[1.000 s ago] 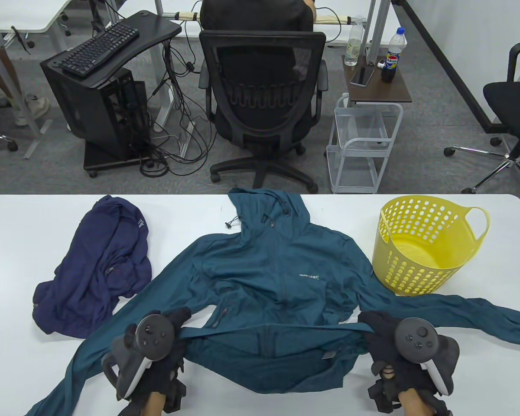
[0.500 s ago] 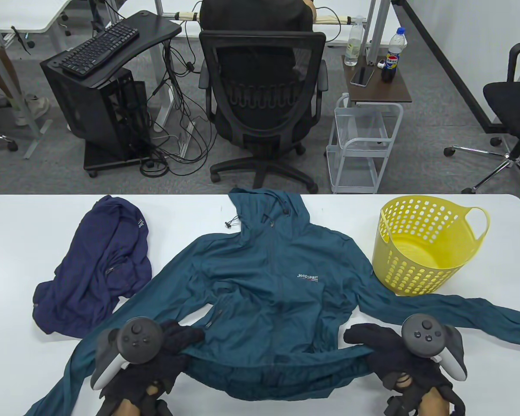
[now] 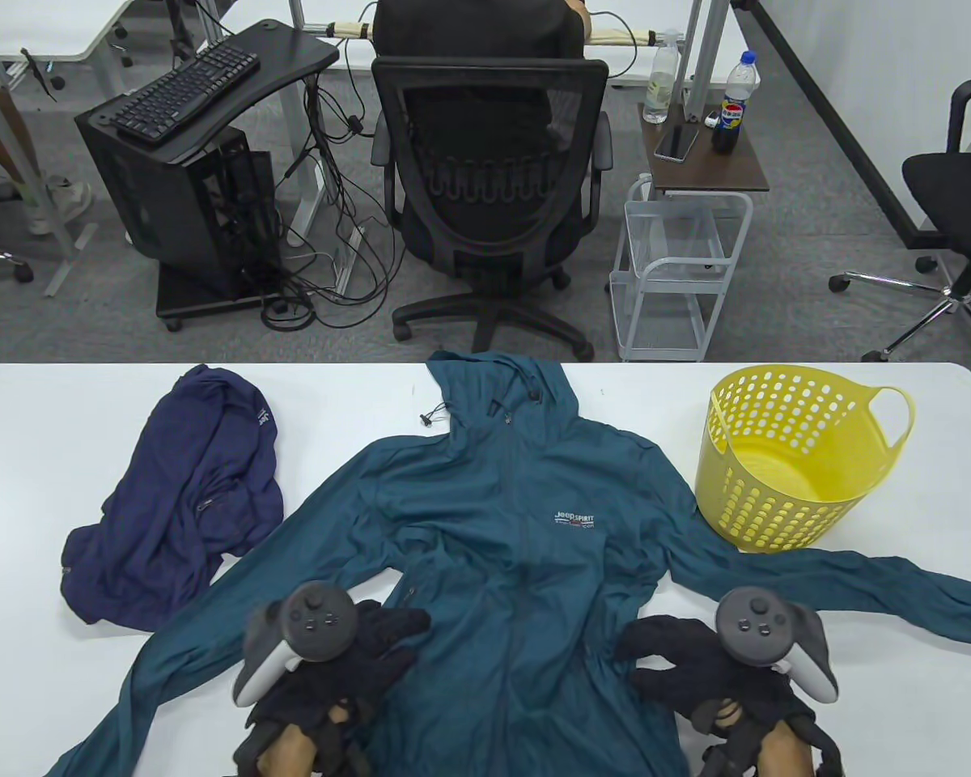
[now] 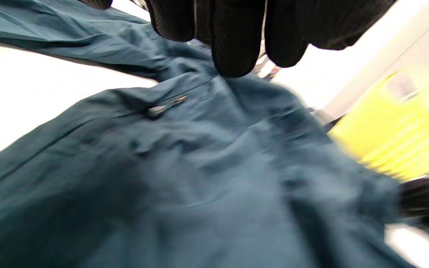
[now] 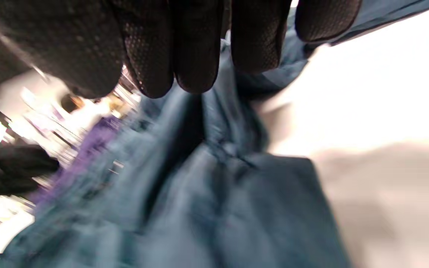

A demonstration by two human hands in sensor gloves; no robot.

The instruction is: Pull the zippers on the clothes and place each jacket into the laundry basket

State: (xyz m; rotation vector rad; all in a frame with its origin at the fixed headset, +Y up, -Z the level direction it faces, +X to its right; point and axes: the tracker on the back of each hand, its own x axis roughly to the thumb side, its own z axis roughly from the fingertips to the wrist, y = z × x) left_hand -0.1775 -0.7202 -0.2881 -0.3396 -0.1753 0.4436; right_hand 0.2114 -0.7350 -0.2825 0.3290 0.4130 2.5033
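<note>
Room: office; black mesh chair [image 3: 489,174], keyboard [image 3: 186,87] on a dark stand, white wire cart [image 3: 680,275], bottles on a small side table.
Surface: white [image 3: 32,453], runs the full width of the table view.
Teal jacket [image 3: 502,518]: flat, front up, hood toward far edge, sleeves spread L & R; chest logo visible; lower hem runs off the near edge. Pocket zip pull [image 4: 166,106] shows in left wrist view.
Navy jacket [image 3: 186,502]: crumpled, left of the teal one, apart from both hands.
Basket [image 3: 785,461]: yellow, perforated, upright at right; just beside teal jacket's right shoulder, sleeve passing in front of it.
Left hand [image 3: 348,664]: on jacket's lower left front, fingers [image 4: 233,44] extended, close together, tips on the fabric; no pinch seen.
Right hand [image 3: 696,664]: at jacket's lower right edge, fingers [image 5: 196,48] side by side over the cloth; views blurred, can't tell if gripping.
</note>
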